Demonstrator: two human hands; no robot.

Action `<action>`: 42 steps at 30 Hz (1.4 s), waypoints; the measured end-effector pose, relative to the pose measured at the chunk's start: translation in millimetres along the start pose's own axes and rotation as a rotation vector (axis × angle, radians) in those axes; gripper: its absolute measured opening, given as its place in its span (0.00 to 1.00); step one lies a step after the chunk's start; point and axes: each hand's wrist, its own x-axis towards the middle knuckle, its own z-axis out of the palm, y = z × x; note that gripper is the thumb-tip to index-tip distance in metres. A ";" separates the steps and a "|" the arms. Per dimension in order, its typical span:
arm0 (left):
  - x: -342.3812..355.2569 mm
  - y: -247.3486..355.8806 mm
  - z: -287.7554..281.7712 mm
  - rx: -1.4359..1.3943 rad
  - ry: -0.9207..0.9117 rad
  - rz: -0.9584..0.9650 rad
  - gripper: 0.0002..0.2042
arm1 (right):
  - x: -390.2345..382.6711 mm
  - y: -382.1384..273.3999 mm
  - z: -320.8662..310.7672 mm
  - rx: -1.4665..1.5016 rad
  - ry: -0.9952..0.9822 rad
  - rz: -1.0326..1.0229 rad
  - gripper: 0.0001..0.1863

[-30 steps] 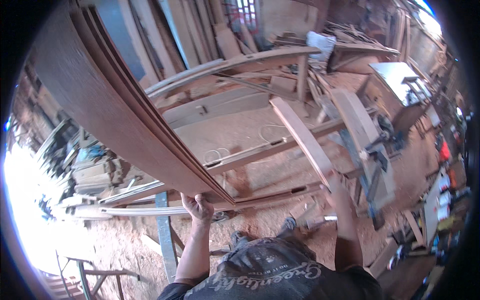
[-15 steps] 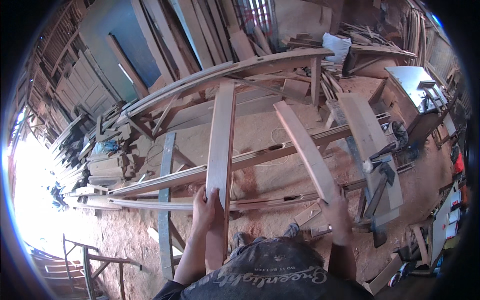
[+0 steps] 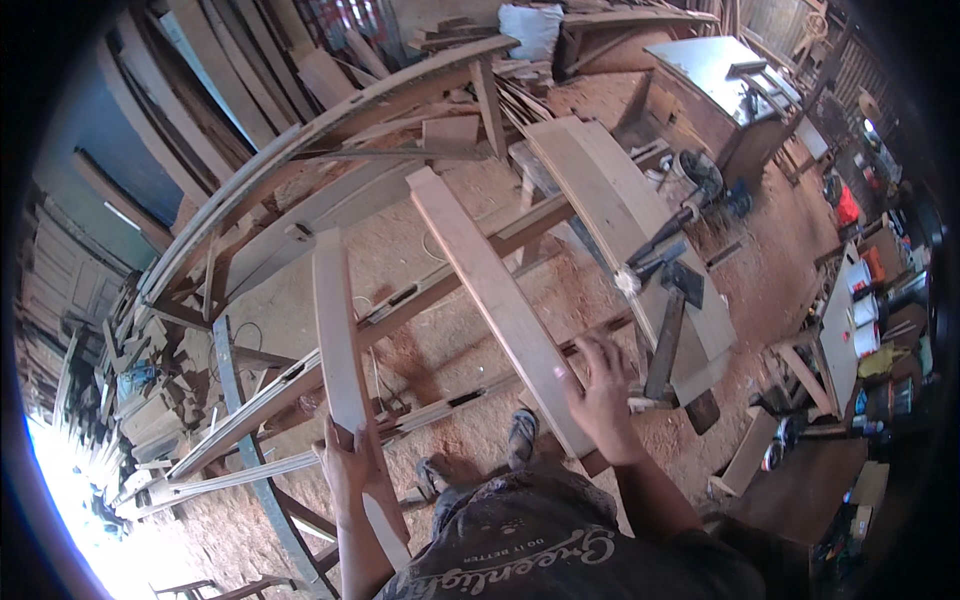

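Note:
My left hand (image 3: 345, 450) is closed round a long pale plank (image 3: 337, 310), which lies across two long rails (image 3: 340, 348) near the middle of my view. My right hand (image 3: 598, 400) is at the near part of a second plank (image 3: 480, 290), its thumb against the plank and its fingers apart and slightly bent. To the right, a wide board (image 3: 610, 190) carries a hammer (image 3: 675, 305) and other tools.
Long timbers (image 3: 150, 90) lean at the back behind a trestle (image 3: 485, 100). A pale sheet (image 3: 705, 70) lies at the upper right, a white sack (image 3: 530, 28) at the top. Offcuts (image 3: 145, 430) pile at the left; paint cans (image 3: 862, 310) stand at the right.
The left plank has come down from a raised, slanting position onto the rails. My right hand's fingers have spread from their grip. The view has turned toward the right.

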 end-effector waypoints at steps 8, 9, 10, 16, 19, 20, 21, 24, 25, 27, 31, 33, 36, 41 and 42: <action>9.9 11.5 14.9 0.348 0.188 0.239 0.42 | 9.6 98.0 -55.5 -0.062 0.369 0.266 0.24; 10.8 14.5 20.5 0.355 0.241 0.299 0.42 | 9.5 111.9 -58.9 -0.112 0.356 0.324 0.25; 10.2 21.4 26.3 0.356 0.297 0.354 0.43 | 10.7 125.2 -62.9 -0.162 0.342 0.376 0.26; -30.6 88.2 49.2 0.155 0.097 0.596 0.40 | 12.4 164.9 -71.5 -0.239 0.333 0.472 0.26; -36.3 82.2 90.1 0.105 0.012 0.725 0.38 | -1.9 191.8 -70.5 -0.276 0.342 0.362 0.25; -38.9 82.9 98.1 0.148 -0.004 0.744 0.38 | -8.0 199.6 -66.2 -0.343 0.370 0.340 0.24; -44.3 82.3 103.0 0.194 -0.017 0.749 0.38 | -8.3 193.4 -64.2 -0.330 0.348 0.353 0.24; -45.4 77.3 102.4 0.223 -0.057 0.750 0.36 | -12.5 192.2 -67.2 -0.321 0.301 0.294 0.23; -44.3 71.9 103.2 0.216 -0.064 0.746 0.36 | -13.4 193.0 -66.2 -0.351 0.317 0.258 0.22; -42.4 61.5 110.1 0.236 -0.036 0.772 0.34 | -18.1 192.7 -64.0 -0.359 0.321 0.247 0.21; -47.7 53.9 117.8 0.272 -0.024 0.747 0.33 | -10.8 184.3 -77.4 -0.360 0.218 0.314 0.22; -42.8 52.6 120.4 0.302 -0.004 0.732 0.34 | -13.4 191.9 -73.4 -0.356 0.209 0.312 0.21; -43.0 55.2 110.8 0.263 -0.018 0.790 0.34 | -25.8 240.0 -62.9 -0.397 0.273 0.250 0.23; -45.3 39.9 102.2 0.088 0.022 0.882 0.32 | -25.7 244.4 -48.8 -0.456 0.261 0.291 0.26; -50.9 38.6 101.5 0.059 0.059 0.910 0.31 | -29.3 242.8 -49.9 -0.461 0.254 0.307 0.27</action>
